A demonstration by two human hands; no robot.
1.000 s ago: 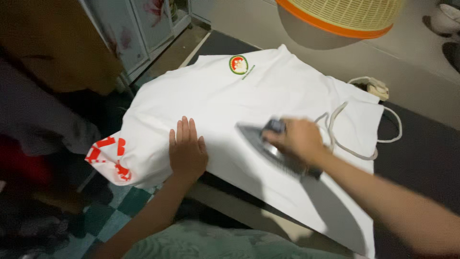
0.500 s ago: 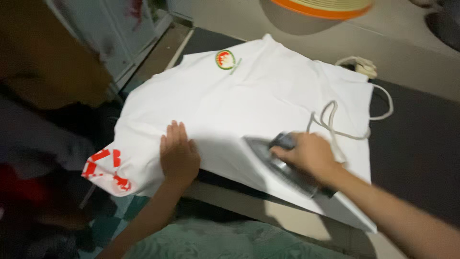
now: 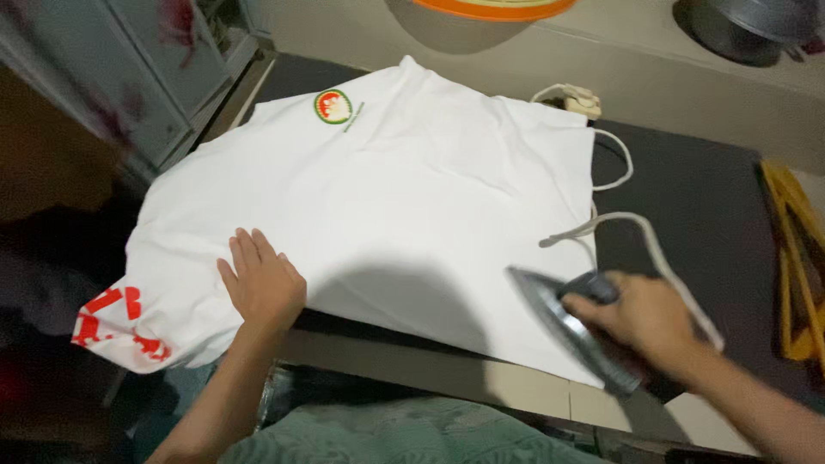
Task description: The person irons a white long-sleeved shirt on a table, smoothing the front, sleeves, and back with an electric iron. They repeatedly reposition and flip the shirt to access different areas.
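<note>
A white cotton T-shirt (image 3: 404,198) with a small round green-and-red chest badge is spread flat over a dark padded table (image 3: 705,198), its red-printed sleeve hanging off the edge at eight o'clock. The left hand (image 3: 262,283) is laid palm down on the shirt near its seven o'clock edge, fingers stretched flat and closed on nothing. At four o'clock, a grey metal electric iron (image 3: 571,331) is held on the shirt's lower corner, its dark handle enclosed by the grip of the right hand (image 3: 644,320). A pale cord (image 3: 653,249) is seen running from the iron toward a cream plug block (image 3: 583,101) at one o'clock.
</note>
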